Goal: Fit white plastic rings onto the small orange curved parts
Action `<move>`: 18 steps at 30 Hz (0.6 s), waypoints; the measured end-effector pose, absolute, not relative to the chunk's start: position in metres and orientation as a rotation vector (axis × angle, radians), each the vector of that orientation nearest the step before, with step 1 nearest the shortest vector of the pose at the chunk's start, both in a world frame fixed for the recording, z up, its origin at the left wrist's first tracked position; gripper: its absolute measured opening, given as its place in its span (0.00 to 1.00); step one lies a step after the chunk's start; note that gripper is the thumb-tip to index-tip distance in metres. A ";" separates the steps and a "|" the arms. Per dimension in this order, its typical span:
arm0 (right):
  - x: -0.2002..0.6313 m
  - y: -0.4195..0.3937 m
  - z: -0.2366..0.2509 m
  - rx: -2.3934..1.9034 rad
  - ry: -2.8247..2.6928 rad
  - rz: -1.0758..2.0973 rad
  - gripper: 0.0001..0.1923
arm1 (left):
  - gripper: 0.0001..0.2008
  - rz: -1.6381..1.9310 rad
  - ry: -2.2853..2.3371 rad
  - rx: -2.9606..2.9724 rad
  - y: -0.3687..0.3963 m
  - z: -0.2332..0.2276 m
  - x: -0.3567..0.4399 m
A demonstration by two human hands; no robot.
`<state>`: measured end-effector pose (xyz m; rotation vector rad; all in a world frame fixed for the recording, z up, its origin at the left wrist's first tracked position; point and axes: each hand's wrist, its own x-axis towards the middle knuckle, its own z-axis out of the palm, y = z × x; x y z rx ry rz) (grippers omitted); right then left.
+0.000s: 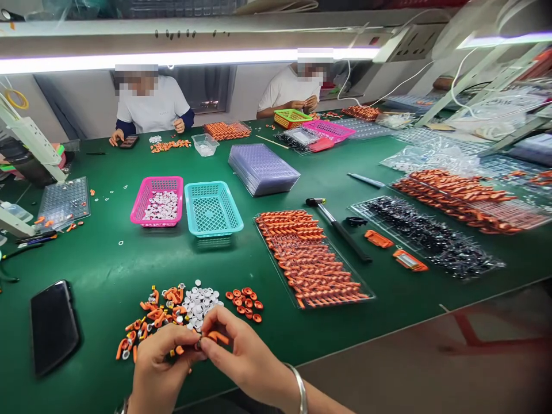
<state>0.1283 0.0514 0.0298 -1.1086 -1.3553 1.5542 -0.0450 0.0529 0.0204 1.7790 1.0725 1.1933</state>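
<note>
The green table (107, 259) fills most of the view, and its near edge runs slanted from the lower middle up to the right, with brown floor beyond it. On the right side a long clear tray (470, 201) holds rows of orange parts, and just before it a second tray (431, 236) holds black parts. In the middle, a flat clear tray (313, 259) is full of orange pieces in rows, near to the table edge. Behind it stands a stack of clear trays (263, 168). The teal basket (213, 208) looks empty; the pink basket (157, 201) touching it on the left holds white discs. A dark phone (52, 326) lies at the left. Open green surface lies between the baskets and the loose pile of orange clips (150, 316), white discs (199, 300) and orange rings (245, 302). At the near edge, the left hand (157, 365) and the right hand (245, 356) meet, fingertips pinched together on a small orange piece (218, 337), held just above the table near the pile.
</note>
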 end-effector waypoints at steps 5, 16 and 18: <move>0.139 0.064 0.039 -0.949 -1.324 1.863 0.10 | 0.03 1.203 1.019 1.779 0.055 0.027 -0.046; 0.115 0.052 0.032 -0.926 -0.928 1.962 0.19 | 0.03 1.195 0.951 1.517 0.054 0.032 -0.048; 0.114 0.053 0.031 -0.881 -0.891 1.980 0.21 | 0.04 1.184 0.949 1.416 0.055 0.029 -0.050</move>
